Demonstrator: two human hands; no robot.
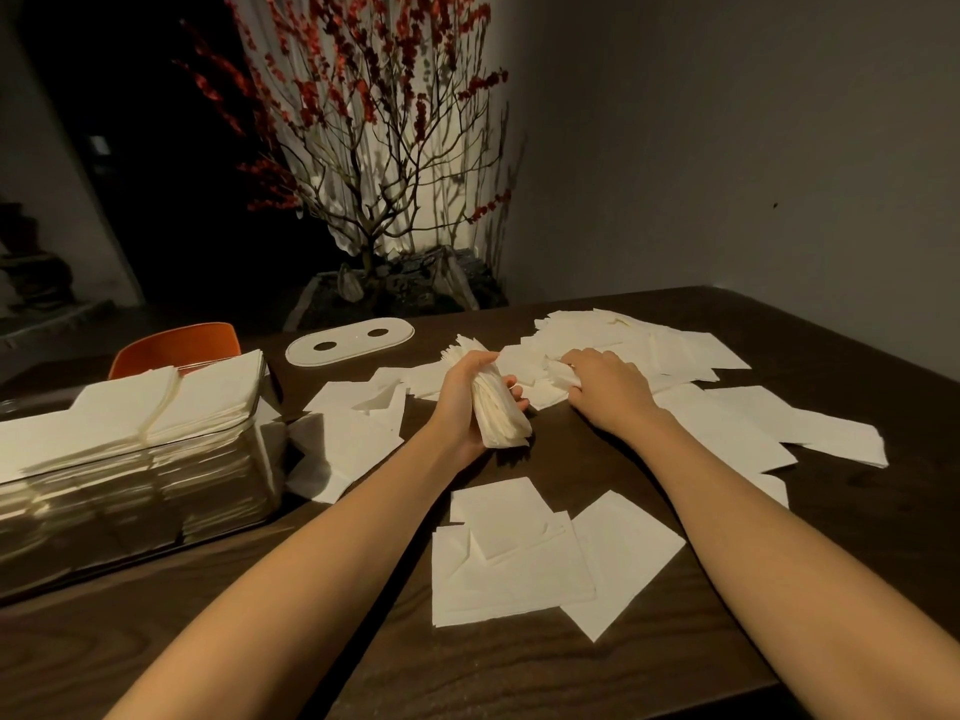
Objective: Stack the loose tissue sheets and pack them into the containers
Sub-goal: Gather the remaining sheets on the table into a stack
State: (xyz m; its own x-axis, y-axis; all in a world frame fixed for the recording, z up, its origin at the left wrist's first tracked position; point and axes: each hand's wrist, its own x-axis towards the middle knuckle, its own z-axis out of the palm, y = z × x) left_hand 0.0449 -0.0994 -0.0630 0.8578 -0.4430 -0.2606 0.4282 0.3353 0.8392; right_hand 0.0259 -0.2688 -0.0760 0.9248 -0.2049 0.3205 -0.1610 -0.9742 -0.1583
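Presently I observe my left hand at the centre of the dark wooden table, fingers and thumb curled round a thick stack of tissue sheets, which it holds tilted, near end low and far end raised. My right hand lies just right of it, palm down on the heap of loose tissue sheets at the far right of the table; its fingers curl over crumpled sheets at the heap's left edge and appear to pinch them, though the fingertips are partly hidden.

Further loose sheets lie scattered: a small overlapping group near me between my forearms, several flat sheets under and right of my right forearm, and another group left of the held stack.

At the near left stands a clear rectangular container, already filled with stacked tissues that rise above its rim in two side-by-side piles. Its right wall sits just beside the left scattered group.

On the far side of the table lies a pale oval lid with two holes, flat and apart from the container. Beyond the table's far left edge shows an orange chair back, and behind that a planter holding a bare tree with red blossoms.
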